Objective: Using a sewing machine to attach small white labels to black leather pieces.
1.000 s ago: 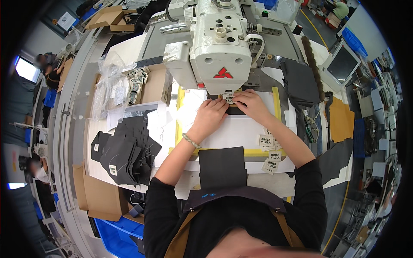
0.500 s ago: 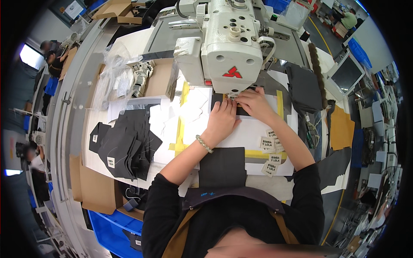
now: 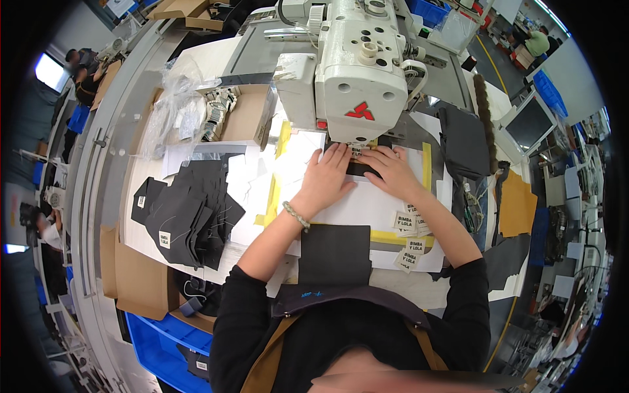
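Note:
Beneath the white sewing machine head (image 3: 360, 98), a dark fabric piece (image 3: 362, 170) lies on the white work plate. A small pale label (image 3: 356, 151) with dark print rests on that fabric. My left hand (image 3: 325, 180) lies flat at the label's left side, its fingers stretched forward over the cloth. From the right, my right hand (image 3: 394, 173) rests with extended fingertips at the label's right edge. Both hands are open and press down from above; their fingertips partly cover the fabric. Another dark fabric piece (image 3: 335, 255) lies nearer, by my apron.
Several loose labels (image 3: 409, 245) lie by my right forearm. A stack of dark fabric pieces (image 3: 190, 213) is at the left, behind it an open cardboard box (image 3: 252, 114) with bundled labels. More dark fabric (image 3: 464, 141) and a mustard piece (image 3: 517, 204) lie right. A blue bin (image 3: 154, 354) stands lower left.
My right hand's fingers have come down and spread beside the label, and more of the label shows. My left fingers have shifted slightly left. The whole view has moved a little.

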Action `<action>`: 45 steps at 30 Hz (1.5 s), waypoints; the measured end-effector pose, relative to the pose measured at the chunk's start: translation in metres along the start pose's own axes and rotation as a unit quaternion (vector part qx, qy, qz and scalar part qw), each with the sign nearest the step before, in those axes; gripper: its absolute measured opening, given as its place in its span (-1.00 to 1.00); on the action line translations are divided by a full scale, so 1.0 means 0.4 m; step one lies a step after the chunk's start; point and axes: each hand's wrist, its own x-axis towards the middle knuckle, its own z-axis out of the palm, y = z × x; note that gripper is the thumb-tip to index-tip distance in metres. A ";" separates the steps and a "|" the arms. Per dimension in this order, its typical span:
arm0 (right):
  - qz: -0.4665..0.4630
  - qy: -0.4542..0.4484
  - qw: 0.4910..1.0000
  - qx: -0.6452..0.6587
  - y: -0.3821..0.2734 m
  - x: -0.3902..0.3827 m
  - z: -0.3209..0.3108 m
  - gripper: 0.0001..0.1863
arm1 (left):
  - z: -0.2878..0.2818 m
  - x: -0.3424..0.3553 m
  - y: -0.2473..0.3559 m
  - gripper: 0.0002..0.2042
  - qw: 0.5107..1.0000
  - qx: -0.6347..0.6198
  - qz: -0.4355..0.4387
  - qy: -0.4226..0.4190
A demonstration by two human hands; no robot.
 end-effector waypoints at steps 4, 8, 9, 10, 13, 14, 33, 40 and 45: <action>-0.029 -0.022 0.998 0.044 0.019 0.012 0.014 -0.55 | -0.003 0.011 -0.078 -0.20 0.997 -0.008 0.005 -0.075; -0.038 -0.051 0.997 0.046 0.030 0.016 0.011 -0.52 | 0.002 0.016 -0.086 -0.17 0.996 0.025 0.014 -0.089; -0.037 -0.052 0.997 0.047 0.031 0.018 0.007 -0.52 | 0.006 0.014 -0.087 -0.16 0.996 0.037 0.012 -0.085; -0.038 -0.055 0.996 0.056 0.032 0.020 0.004 -0.51 | 0.010 0.012 -0.087 -0.16 0.996 0.036 0.012 -0.086; -0.039 -0.057 0.995 0.065 0.039 0.019 0.000 -0.50 | 0.008 0.014 -0.077 -0.16 0.997 0.038 0.001 -0.074; -0.043 -0.054 0.995 0.065 0.039 0.021 0.001 -0.49 | 0.009 0.014 -0.080 -0.16 0.997 0.035 0.000 -0.075; -0.021 -0.063 0.995 0.078 0.037 0.028 -0.003 -0.49 | -0.012 0.029 -0.097 -0.17 0.995 0.029 0.014 -0.089; -0.020 -0.066 0.995 0.070 0.035 0.023 0.001 -0.49 | -0.009 0.036 -0.114 -0.22 0.995 0.033 0.044 -0.086; -0.025 -0.053 0.997 0.055 0.036 0.013 0.002 -0.50 | -0.022 0.039 -0.100 -0.28 0.996 0.027 0.033 -0.084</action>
